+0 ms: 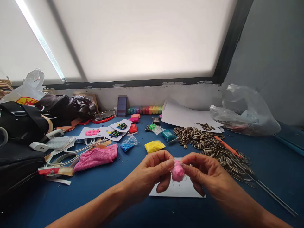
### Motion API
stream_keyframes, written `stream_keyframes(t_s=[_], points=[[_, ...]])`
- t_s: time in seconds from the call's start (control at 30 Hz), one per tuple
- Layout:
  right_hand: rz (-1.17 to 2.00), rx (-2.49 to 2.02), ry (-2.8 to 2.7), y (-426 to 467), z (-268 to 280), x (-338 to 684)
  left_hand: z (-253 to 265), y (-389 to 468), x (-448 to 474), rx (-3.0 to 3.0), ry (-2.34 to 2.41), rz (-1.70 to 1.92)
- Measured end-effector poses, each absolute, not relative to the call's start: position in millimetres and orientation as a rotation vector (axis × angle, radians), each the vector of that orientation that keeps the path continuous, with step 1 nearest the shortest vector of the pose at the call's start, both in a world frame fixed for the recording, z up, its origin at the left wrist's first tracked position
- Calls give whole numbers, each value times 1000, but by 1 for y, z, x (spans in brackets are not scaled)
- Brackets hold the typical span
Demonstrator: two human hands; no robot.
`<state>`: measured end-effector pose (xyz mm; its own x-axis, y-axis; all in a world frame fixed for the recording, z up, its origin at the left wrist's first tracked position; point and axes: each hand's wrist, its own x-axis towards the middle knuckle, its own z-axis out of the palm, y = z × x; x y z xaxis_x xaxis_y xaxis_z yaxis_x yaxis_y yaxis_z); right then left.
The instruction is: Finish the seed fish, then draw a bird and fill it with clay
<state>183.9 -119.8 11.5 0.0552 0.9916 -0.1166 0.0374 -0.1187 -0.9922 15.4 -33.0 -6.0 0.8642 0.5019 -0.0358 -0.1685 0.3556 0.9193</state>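
Observation:
Between my two hands is a small clear plastic bag with pink modelling clay (178, 171) inside. My left hand (156, 169) pinches the bag's left edge between thumb and forefinger. On the other side, my right hand (204, 172) grips its right edge the same way. Below them lies a white sheet of paper (163, 190) with a few pencil lines, partly hidden by the hands and the bag. Just beyond the hands rests a yellow clay packet (154, 146), with a teal packet (169, 136) behind it to the right.
Sunflower seeds (199, 139) are heaped at the right, with an orange-handled tool (228, 147) across them. At the left are a pink cloth (97, 157), cables and a black bag (19, 177). Finished cards (114, 133) and a blue packet (129, 143) lie behind.

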Motion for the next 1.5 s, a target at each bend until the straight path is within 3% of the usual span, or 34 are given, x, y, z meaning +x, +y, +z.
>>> stream_keyframes(t_s=[0.7,1.03,1.5], points=[[883,-1476,-1200,-119,-1,186,-7,-30,18,1030,392,580],[998,-1511,-1290,-121,2,182,-9,-35,17,1229,478,617],[850,-1541,-1344,-123,4,182,-11,-34,18,1239,405,521]])
